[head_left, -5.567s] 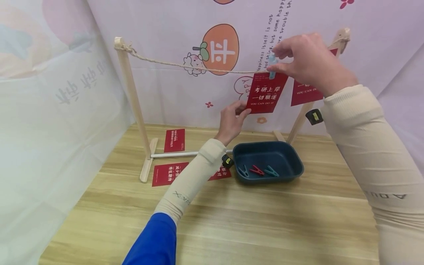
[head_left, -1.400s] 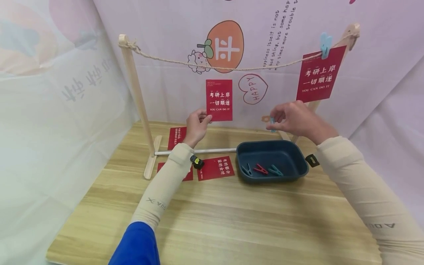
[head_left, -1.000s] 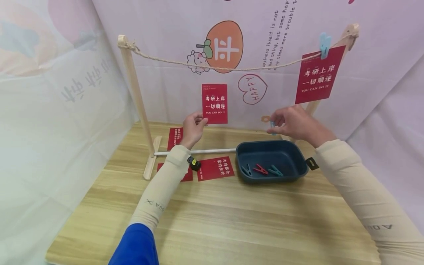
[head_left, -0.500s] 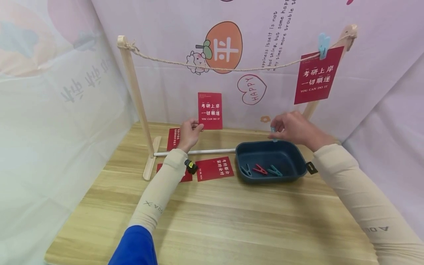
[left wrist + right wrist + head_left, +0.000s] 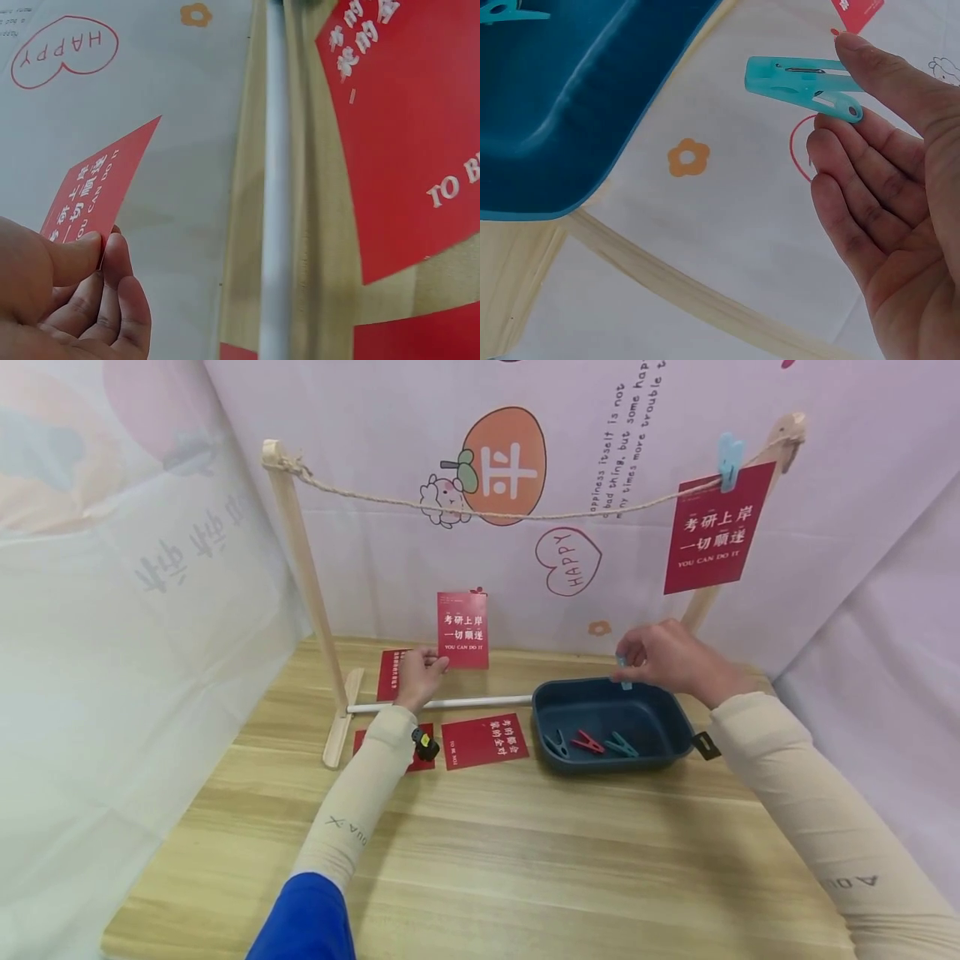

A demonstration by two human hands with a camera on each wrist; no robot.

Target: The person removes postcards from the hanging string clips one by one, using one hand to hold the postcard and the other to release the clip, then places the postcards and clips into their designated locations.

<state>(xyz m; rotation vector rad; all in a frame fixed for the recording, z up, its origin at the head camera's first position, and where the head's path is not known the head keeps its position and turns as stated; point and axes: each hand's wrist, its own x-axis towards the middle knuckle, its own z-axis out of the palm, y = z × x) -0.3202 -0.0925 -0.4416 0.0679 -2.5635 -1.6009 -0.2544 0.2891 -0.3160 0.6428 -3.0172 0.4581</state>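
Note:
My left hand (image 5: 420, 678) pinches a red card (image 5: 463, 631) by its lower left corner, above the back of the table. In the left wrist view the thumb lies on the card's printed face. My right hand (image 5: 671, 658) pinches a light blue clothespin (image 5: 802, 79) between thumb and fingers, over the back of the dark blue basin (image 5: 551, 710). Another red card (image 5: 712, 539) hangs at the right end of the rope (image 5: 525, 517), clipped by a light blue clothespin (image 5: 729, 462).
Several clothespins, among them a red one (image 5: 587, 742), lie in the basin. Red cards, one of them a card (image 5: 483, 743) beside the basin, lie on the wooden table (image 5: 480, 860). Wooden posts, including the left post (image 5: 303, 568), hold the rope above a white rod (image 5: 480, 701).
Earlier my hands had the card and clothespin up at the rope. Since then both came down off it, the card going left, and in the last second both hands sank further.

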